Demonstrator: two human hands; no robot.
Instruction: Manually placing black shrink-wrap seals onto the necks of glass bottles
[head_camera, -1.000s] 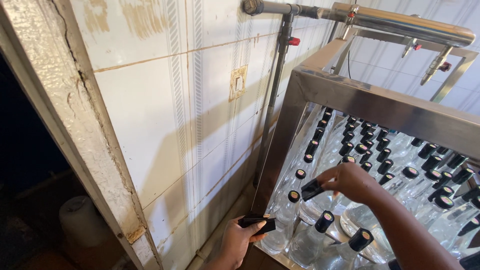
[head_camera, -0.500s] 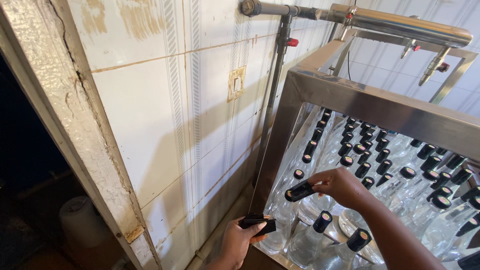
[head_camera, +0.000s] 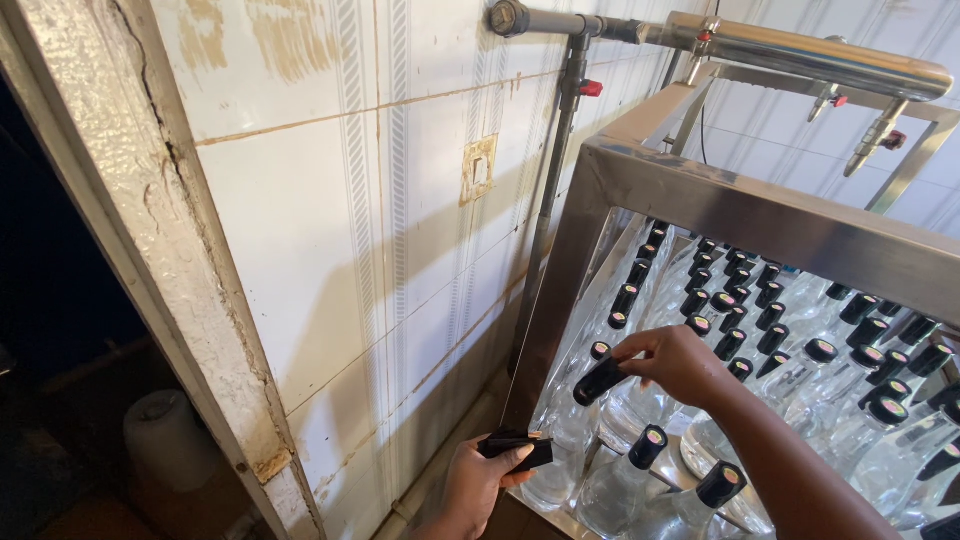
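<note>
Black sleeve in right hand (fingertips).

Left hand cut off at the wrist by the bottom edge; the dark bundle in it too flat and dim to identify. Right hand covering the neck of the bottle under the cap. Bottles cropped at right and bottom edges, far rows hidden behind the steel frame. White tub lost in shadow at lower left.
</note>
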